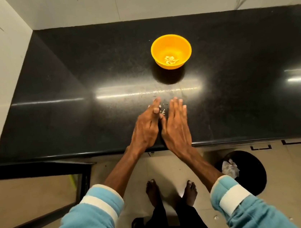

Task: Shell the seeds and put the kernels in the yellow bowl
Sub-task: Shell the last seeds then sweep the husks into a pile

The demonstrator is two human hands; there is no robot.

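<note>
We are looking down on a black counter [71, 113] set against pale marbled walls.

- Bowl [170, 43]: yellow, sitting upright on the counter, well beyond the hands and a little to their right. A small heap of pale kernels [171, 59] is lying in its bottom.
- Left hand [147, 125]: lying low over the counter near its front edge, fingers straight and angling toward the right. It is grasping nothing.
- Right hand [176, 124]: lying just beside the left, fingers straight and together, pointing away from us. It is likewise released and holding nothing.
- Seed bits [162, 110]: a small pale scatter is showing on the counter in the gap between the two hands. We are unable to tell husk from whole seed at this size, or whether either hand is touching the scatter.
- Both forearms are reaching out of light blue sleeves [94, 219] with white bands.
- On the floor below, bare feet [152, 190] are standing before the counter, and a black bin [252, 160] to the right is holding crumpled paper [230, 167].
</note>
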